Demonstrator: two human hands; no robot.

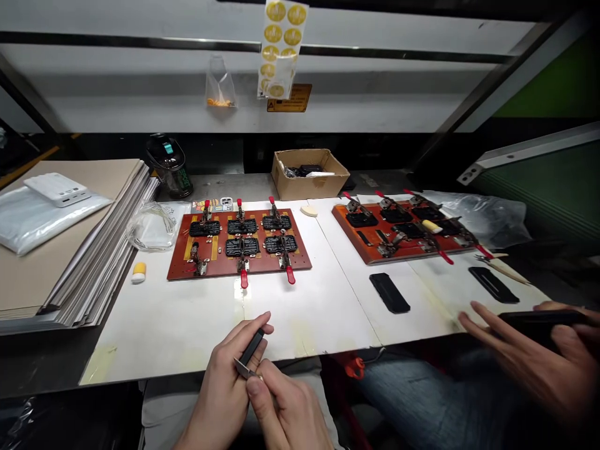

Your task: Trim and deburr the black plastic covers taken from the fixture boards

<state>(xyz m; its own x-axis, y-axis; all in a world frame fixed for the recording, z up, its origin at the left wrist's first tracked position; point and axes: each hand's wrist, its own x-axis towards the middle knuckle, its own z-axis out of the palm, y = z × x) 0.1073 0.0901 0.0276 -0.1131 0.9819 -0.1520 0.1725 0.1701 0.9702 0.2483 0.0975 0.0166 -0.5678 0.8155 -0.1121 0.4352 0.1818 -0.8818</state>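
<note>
My left hand [224, 374] is closed around a small black rectangular part [253, 347], held tilted above my lap at the table's front edge. My right hand [291, 401] pinches a thin, silvery blade-like piece [244, 369] that meets the part's lower end. My fingers hide most of that piece, so its exact kind is unclear. Beyond my hands lies a reddish-brown fixture board [215, 272] with red-handled toggle clamps. Black plastic parts [242, 247] sit on it under several clamps; the front-left clamp [197, 261] has none beneath it.
At right, a co-worker's hands [529, 356] hold a dark flat part. A second clamp board [375, 252], two black plates [389, 292] and pliers [501, 269] lie nearby. Stacked cardboard sheets [94, 250], a dark bottle [169, 165], a yellow-white cap-like piece [139, 272] and a carton [309, 181] surround the workspace.
</note>
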